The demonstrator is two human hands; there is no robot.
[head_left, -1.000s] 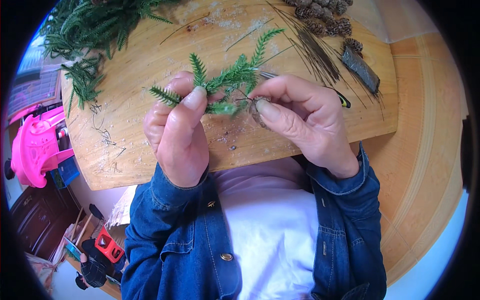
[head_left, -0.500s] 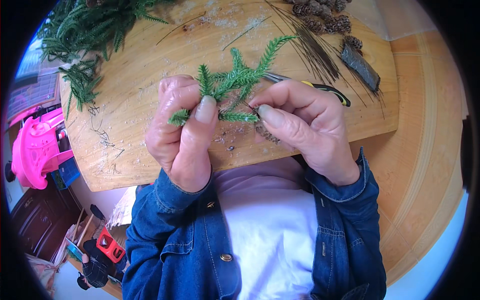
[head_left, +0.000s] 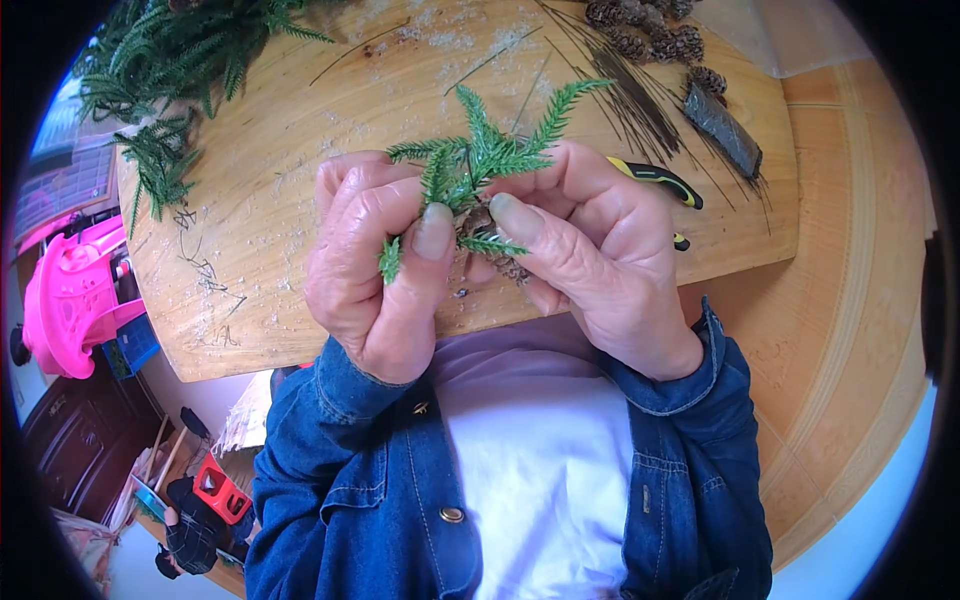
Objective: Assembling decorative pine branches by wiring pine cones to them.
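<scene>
A green artificial pine sprig (head_left: 490,152) with several short branches stands up between my hands, above the near part of the table. My left hand (head_left: 378,255) is closed, its thumb pressing the lower stem of the sprig against the fingers. My right hand (head_left: 598,245) is closed too, its thumb tip at the sprig's base. Under that thumb, a small brown pine cone (head_left: 512,268) shows in part, held by the right fingers. The spot where cone and stem meet is mostly covered by my thumbs.
On the wooden table (head_left: 290,330) lie a heap of green pine branches (head_left: 180,60), pine cones (head_left: 678,45), thin dark wires (head_left: 635,100), a dark wrapped bundle (head_left: 722,130) and yellow-and-black pliers handles (head_left: 660,178). White flecks are scattered about. A pink plastic chair (head_left: 75,295) stands left.
My hands have come closer together, the right moving left with the cone to the sprig's base. The sprig has turned and its branches now spread differently.
</scene>
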